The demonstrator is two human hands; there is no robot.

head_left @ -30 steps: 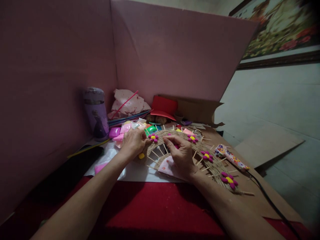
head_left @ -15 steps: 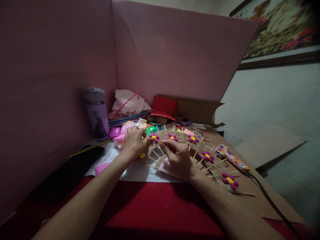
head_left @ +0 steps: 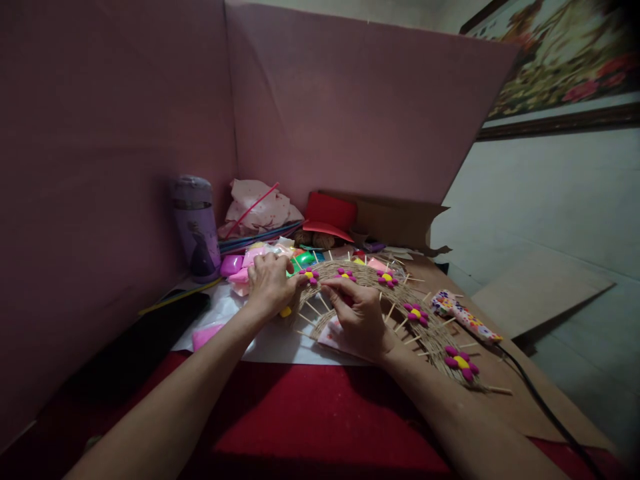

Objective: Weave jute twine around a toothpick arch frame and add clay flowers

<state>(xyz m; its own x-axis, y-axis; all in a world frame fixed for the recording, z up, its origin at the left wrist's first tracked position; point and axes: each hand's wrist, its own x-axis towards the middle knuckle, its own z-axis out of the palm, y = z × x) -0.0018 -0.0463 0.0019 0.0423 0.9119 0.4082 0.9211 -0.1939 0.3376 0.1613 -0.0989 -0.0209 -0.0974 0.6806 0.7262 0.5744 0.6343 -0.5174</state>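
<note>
A woven twine arch (head_left: 330,270) with thin wooden sticks poking out bears several magenta clay flowers (head_left: 387,278) with yellow centres. Over its left end is my left hand (head_left: 271,285), fingers bent and thumb tip beside the leftmost full flower (head_left: 309,276); what its fingers hold is hidden. Just below that hand shows a yellow clay piece (head_left: 285,311). My right hand (head_left: 361,319) hovers over the arch's inner side, thumb and forefinger pinched together near the left thumb. Whatever sits in that pinch is too small to make out. A dark red patch shows under its fingers.
Bags of coloured clay (head_left: 231,265) lie behind my left hand, near a purple tumbler (head_left: 195,230). At right, a flower-patterned glue gun (head_left: 465,317) with a black cord rests on cardboard (head_left: 530,393). Pink panels (head_left: 350,113) wall the back and left. Red cloth (head_left: 300,420) covers the front.
The view has shifted very slightly. Both hands keep nearly the same pose and place on the arch.
</note>
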